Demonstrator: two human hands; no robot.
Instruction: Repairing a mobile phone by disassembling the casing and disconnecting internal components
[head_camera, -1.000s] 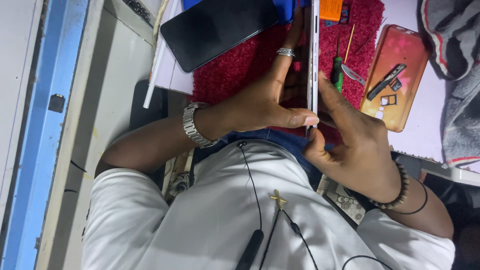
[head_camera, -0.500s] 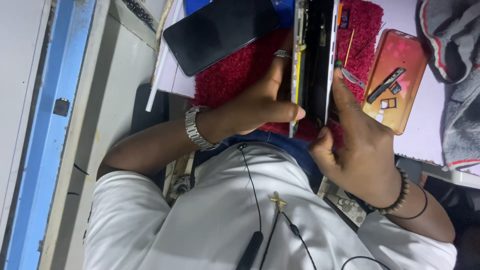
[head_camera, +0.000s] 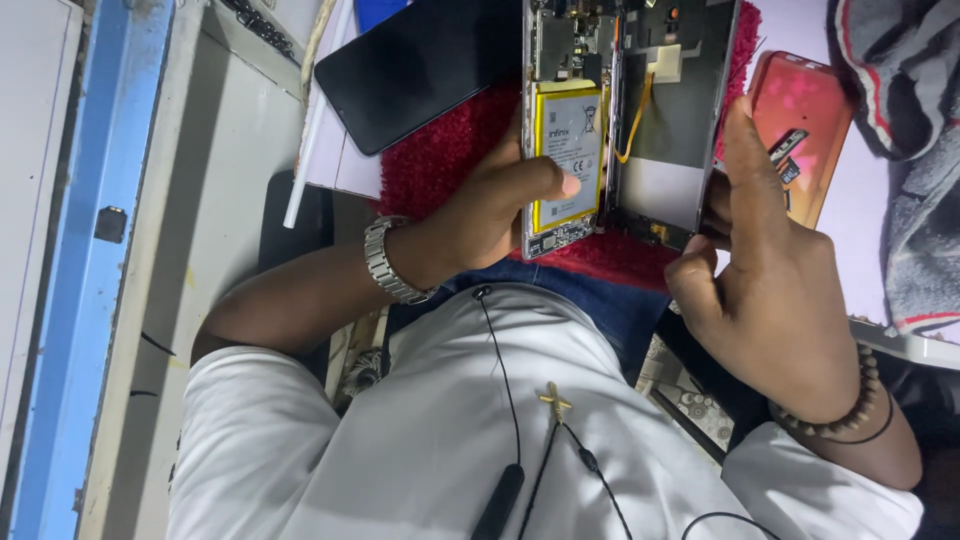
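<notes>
I hold a phone opened into two halves above a red fuzzy mat. My left hand, with a metal watch on its wrist, grips the phone body; its thumb presses on the yellow-edged battery. My right hand, wearing a bead bracelet, holds the lower edge of the other half, a dark panel. A yellow flex cable runs between the two halves. Circuit boards show at the top of the body.
A black phone lies face up at the mat's left on a white sheet. An orange phone case with small dark parts on it lies to the right. Grey clothing is at the far right. A blue rail runs down the left.
The phone was held nearly shut and edge-on; its two halves have swung apart like a book, and the battery and boards now face me. My left thumb has moved onto the battery.
</notes>
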